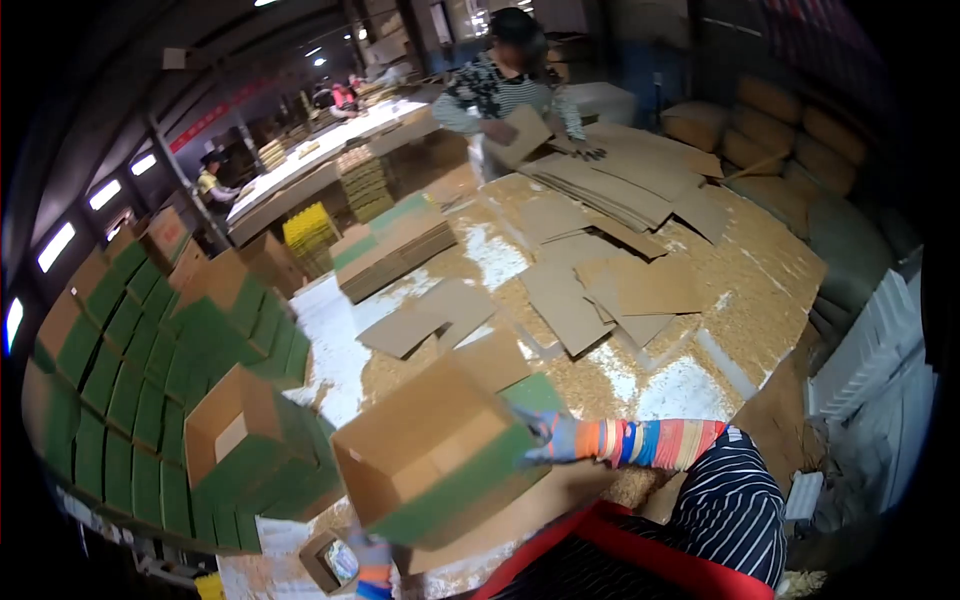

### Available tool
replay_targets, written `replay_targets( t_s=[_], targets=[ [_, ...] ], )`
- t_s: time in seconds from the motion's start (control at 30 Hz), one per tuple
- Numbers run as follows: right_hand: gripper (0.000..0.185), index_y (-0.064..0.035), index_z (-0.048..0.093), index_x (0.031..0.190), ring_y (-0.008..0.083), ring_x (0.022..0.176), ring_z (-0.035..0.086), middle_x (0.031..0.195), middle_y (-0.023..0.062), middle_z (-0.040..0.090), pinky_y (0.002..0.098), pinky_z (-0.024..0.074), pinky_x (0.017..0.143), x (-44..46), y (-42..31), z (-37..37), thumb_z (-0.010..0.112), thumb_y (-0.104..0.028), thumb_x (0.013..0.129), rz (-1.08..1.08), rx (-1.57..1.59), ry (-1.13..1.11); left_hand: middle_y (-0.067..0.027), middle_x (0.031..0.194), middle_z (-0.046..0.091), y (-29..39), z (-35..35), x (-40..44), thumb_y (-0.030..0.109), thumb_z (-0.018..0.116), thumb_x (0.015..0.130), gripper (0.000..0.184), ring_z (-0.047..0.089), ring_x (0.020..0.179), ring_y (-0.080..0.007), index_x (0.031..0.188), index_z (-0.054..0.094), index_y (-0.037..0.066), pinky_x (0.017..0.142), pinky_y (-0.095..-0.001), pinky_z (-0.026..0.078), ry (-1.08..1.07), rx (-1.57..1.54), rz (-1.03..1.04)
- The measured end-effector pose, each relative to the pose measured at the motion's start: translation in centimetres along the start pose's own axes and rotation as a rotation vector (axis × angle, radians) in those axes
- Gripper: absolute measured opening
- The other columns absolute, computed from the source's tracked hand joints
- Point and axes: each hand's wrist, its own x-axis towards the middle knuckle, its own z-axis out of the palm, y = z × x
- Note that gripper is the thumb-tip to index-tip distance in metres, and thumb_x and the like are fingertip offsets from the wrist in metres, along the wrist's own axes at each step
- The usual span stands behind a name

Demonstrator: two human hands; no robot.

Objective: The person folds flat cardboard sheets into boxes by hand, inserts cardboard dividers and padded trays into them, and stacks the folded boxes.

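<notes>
Open box (428,445) near the table's (690,392) front edge. The right hand (553,437) grips its right end; the left hand (373,562) meets its lower corner, closure indeterminable. Sawdust-strewn surface extends between right forearm and loose sheets (655,285). Red banner (215,115): lettering illegible.

No words, numbers or brand names can be read. A long red banner (207,121), high on the left in the dim background, is too small and blurred to make out; the open green-and-brown carton (445,492) in front bears no legible lettering.
</notes>
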Motion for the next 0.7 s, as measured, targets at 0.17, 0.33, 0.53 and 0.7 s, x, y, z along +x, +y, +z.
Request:
replay_targets(
  t_s=[0.17, 0.33, 0.53, 0.7],
  targets=[
    [0.062, -0.0058, 0.033, 0.128, 0.0212, 0.104, 0.049, 0.118, 0.0155, 0.048, 0.0319, 0.0411, 0.086, 3.8, 7.4, -2.5, 0.064, -0.019, 0.076, -0.117, 0.615, -0.377, -0.0155, 0.124, 0.046, 12.8, -5.0, 3.4, 0.019, 0.05, 0.08, 0.051, 0.043, 0.115, -0.0275, 0.126, 0.039, 0.0, 0.1, -0.0342, 0.03, -0.014, -0.699, 0.026],
    [0.029, -0.0039, 0.058, 0.092, 0.0297, 0.079, 0.061, 0.085, 0.0191, 0.062, 0.0363, 0.0487, 0.069, 8.8, 25.1, -8.5, 0.054, -0.029, 0.078, 0.442, -0.39, -0.241, -0.0165, 0.125, 0.045, 11.4, -4.5, 3.5, 0.008, 0.053, 0.072, 0.051, 0.04, 0.117, -0.0255, 0.122, 0.045, 0.0, 0.102, -0.0333, 0.025, -0.064, -0.511, -0.1],
    [0.048, -0.004, 0.048, 0.114, 0.0347, 0.098, 0.054, 0.109, 0.0214, 0.054, 0.0402, 0.0428, 0.082, 13.3, 21.1, -11.6, 0.052, -0.037, 0.079, 0.247, -0.44, 0.565, -0.0126, 0.118, 0.05, 15.2, -4.2, 1.9, 0.027, 0.054, 0.084, 0.047, 0.046, 0.11, -0.0242, 0.122, 0.045, 0.002, 0.094, -0.0324, 0.033, 0.007, -0.489, -0.219],
    [0.058, -0.0081, 0.048, 0.117, 0.0337, 0.115, 0.036, 0.123, 0.0206, 0.04, 0.0448, 0.0224, 0.099, 20.4, 24.2, -6.5, 0.049, -0.05, 0.076, 0.008, -0.896, 0.314, -0.0128, 0.115, 0.052, 13.3, -3.5, 1.6, 0.024, 0.053, 0.082, 0.046, 0.046, 0.109, -0.0234, 0.121, 0.046, 0.001, 0.094, -0.0326, 0.034, 0.036, -0.537, -0.339]
  ],
)
